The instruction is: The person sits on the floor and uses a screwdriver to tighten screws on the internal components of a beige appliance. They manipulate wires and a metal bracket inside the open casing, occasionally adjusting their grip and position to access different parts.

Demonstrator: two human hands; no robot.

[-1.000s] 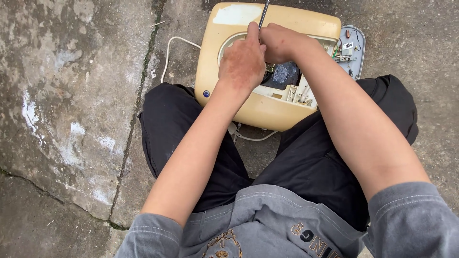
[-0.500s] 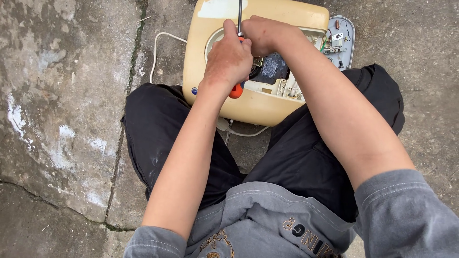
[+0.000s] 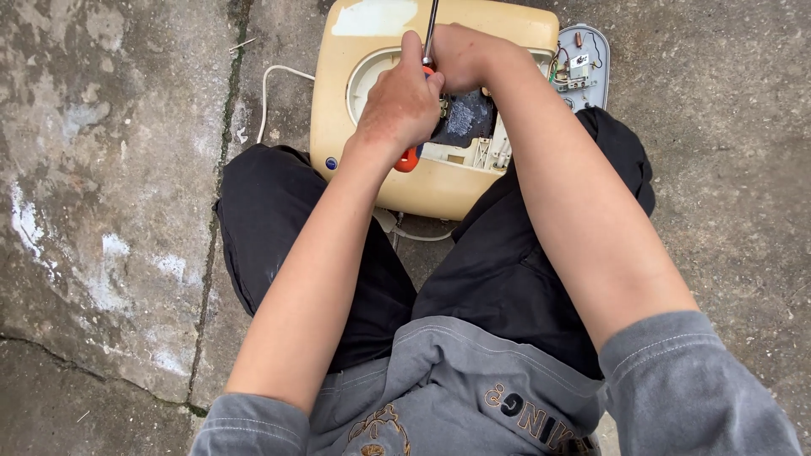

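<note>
left hand [image 3: 399, 105] wrapped tight around the orange handle of a screwdriver [image 3: 409, 158], fingers closed on it, shaft rising past the knuckles toward the top edge, probably gripped that way to bear on something inside the cavity. right hand [image 3: 460, 57] curled shut just beside it, pressed against the shaft and the casing, seemingly to steady the tool; cannot tell exactly what the fingers pinch. both set over the opened cream-yellow appliance casing [image 3: 338, 127], resting on the concrete floor [image 3: 110, 211] between the knees of the black trousers [image 3: 279, 228], close in for reach. dark component [image 3: 463, 120] exposed in the opening. grey cover with small circuit board [image 3: 579, 63] lying at the casing's right. white cord [image 3: 272, 84] trailing off left
</note>
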